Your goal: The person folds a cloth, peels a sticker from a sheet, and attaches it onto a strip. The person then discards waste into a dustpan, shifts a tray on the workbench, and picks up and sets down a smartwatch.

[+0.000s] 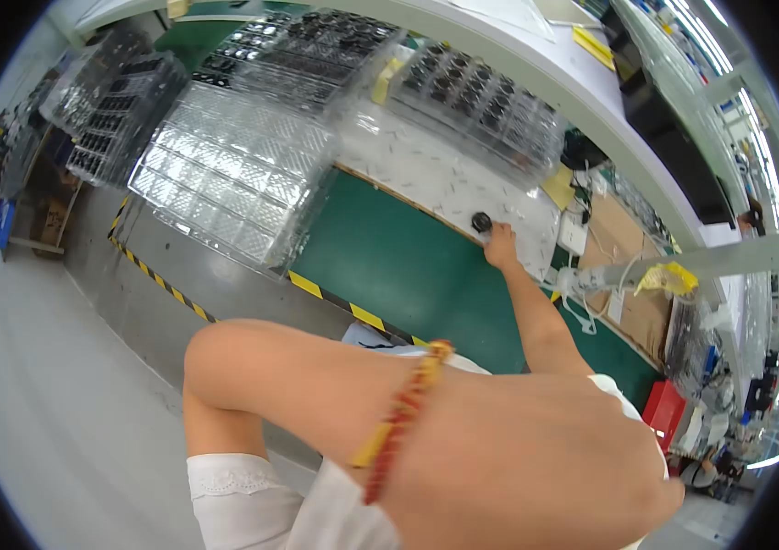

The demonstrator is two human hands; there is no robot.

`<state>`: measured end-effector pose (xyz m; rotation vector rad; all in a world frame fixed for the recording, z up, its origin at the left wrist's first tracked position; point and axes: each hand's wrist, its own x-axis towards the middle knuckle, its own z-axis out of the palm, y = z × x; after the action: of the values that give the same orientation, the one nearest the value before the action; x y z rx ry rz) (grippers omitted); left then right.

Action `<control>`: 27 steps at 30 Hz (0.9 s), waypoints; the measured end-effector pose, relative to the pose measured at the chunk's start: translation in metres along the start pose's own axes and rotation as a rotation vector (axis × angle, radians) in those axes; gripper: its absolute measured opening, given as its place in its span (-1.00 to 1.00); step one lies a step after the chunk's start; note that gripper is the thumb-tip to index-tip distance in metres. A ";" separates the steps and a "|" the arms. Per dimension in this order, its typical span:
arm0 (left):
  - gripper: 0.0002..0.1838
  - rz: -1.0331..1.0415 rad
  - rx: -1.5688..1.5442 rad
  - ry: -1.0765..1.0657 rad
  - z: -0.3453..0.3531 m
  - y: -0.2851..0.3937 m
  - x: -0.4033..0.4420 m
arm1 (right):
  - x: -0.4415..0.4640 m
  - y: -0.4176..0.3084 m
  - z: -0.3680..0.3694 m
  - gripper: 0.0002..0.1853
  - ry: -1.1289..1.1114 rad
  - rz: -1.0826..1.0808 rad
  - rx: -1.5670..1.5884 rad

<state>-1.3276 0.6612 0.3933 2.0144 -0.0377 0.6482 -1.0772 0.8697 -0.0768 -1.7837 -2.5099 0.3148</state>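
Note:
My left hand is large and close to the camera, its back facing me, with a red and yellow woven bracelet at the wrist. Its fingers are hidden or out of view, so whether it holds anything does not show. Farther off, my right hand reaches to the edge of a white, marked surface. Its fingers close on a small black round part there. Beyond it, a clear plastic tray carries rows of similar black round parts.
Stacked clear trays stand at the left on the green bench mat, edged with yellow-black tape. A white shelf crosses above. On the right are a white power strip, cables, a pole and a red bin.

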 end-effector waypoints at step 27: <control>-0.86 -0.321 0.844 -0.095 0.031 0.025 0.012 | -0.133 -0.008 -0.015 -0.22 0.076 0.004 0.301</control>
<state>-1.3114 0.6253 0.4073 2.7690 0.5794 0.3809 -1.0372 0.7440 -0.0504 -1.6505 -2.2645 0.5783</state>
